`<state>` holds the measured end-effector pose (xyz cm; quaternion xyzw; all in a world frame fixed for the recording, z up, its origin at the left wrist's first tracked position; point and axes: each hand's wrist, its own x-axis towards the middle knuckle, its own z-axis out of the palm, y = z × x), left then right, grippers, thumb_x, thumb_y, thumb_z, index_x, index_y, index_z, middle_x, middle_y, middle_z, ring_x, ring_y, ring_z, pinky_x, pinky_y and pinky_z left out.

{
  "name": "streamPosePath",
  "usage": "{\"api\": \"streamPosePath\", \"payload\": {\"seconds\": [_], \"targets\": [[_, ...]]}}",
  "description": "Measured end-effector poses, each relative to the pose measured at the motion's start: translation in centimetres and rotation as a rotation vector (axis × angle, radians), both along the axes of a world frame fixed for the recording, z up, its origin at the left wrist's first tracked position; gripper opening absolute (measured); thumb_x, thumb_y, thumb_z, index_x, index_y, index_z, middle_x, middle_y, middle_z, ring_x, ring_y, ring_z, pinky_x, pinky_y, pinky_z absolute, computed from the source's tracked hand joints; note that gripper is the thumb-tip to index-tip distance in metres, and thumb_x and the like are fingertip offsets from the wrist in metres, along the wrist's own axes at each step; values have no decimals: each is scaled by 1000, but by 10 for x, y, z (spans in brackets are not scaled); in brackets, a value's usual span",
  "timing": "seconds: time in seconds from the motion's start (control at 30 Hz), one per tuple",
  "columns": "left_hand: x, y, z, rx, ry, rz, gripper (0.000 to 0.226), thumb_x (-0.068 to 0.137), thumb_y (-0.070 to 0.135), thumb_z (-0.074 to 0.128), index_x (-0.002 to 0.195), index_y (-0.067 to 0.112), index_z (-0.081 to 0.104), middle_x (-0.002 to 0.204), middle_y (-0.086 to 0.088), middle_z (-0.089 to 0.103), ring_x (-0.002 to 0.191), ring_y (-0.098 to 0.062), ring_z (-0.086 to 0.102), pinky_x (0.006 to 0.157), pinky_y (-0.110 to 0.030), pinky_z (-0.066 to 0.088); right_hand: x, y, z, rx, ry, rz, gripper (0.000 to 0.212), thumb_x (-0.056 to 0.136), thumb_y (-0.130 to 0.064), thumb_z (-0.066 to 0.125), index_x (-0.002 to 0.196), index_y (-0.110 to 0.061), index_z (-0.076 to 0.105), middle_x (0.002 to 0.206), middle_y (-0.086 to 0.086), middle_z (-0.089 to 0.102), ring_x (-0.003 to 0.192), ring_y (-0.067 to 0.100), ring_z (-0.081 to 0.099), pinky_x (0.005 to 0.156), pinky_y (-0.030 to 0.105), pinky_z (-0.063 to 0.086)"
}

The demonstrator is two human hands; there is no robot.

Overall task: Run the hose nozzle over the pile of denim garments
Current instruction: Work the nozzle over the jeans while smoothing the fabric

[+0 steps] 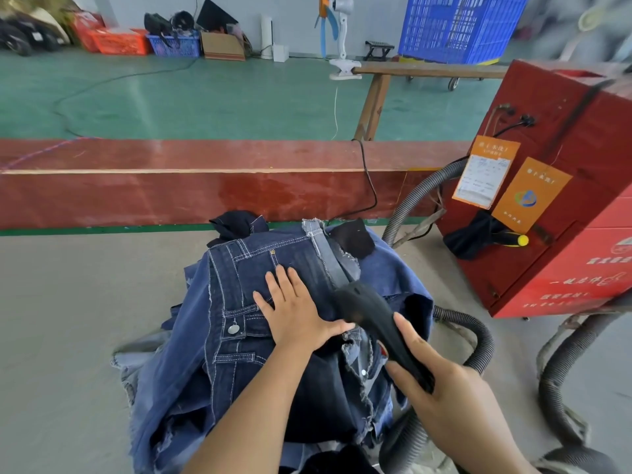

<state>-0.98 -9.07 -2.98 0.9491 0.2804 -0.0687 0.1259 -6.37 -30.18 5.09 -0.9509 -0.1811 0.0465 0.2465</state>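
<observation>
The left hand (294,309) lies flat on top of the pile of denim garments (273,336), fingers straight and spread, thumb stretched out toward the nozzle. The right hand (441,395) grips the black hose nozzle (376,323), fingers and thumb curled round its rear part. The nozzle slants up and away from this hand, and its wider front end sits on the denim just right of the left hand. That front end is blurred, so its mouth cannot be made out.

The pile is a heap of dark blue jeans with white contrast stitching, belt loops, a metal button and frayed raw edges; paler denim strips and some black cloth pieces show at its far side. It rests on a grey surface (68,319), and its near edge is cut off by the bottom of the frame, partly behind the forearms.

Right of the pile, a grey ribbed hose (478,340) curves out from behind the garments; where it joins the nozzle is hidden under the right hand. Farther right of the pile stands a red machine box (547,234) with orange tags, its right side cut off. Beyond the pile runs a red-brown board (171,186).
</observation>
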Motion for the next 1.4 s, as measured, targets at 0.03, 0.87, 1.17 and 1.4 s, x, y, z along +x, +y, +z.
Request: {"api": "streamPosePath", "payload": {"seconds": [0.03,0.87,1.17,1.4], "targets": [[0,0,0,1,-3,2,150,52,94,52,149,4,-20,158,-12,-23,145,-33,-23,113,-61,-8,-1,1,-3,-8,-1,-4,65,88,-57,51,118,-78,-2,88,-16,66,91,5,64,74,18,49],[1,13,6,-173,-197,75,136,55,94,40,154,11,-3,162,-4,-9,148,-23,-13,116,-53,-7,16,7,30,222,-111,-23,57,76,-59,53,105,-88,13,63,-16,60,62,0,56,62,16,44],[0,2,1,-10,-59,45,140,60,89,52,151,6,-14,160,-8,-18,147,-29,-18,116,-56,-4,3,12,-7,-9,5,-7,64,88,-60,48,115,-80,-6,67,-20,55,76,6,61,63,16,44],[1,0,-3,14,-59,32,135,65,85,52,151,5,-13,160,-10,-19,146,-30,-19,115,-58,-5,26,46,-10,-135,-107,44,58,95,-59,36,142,-62,2,65,-10,45,55,9,41,46,24,33]]}}
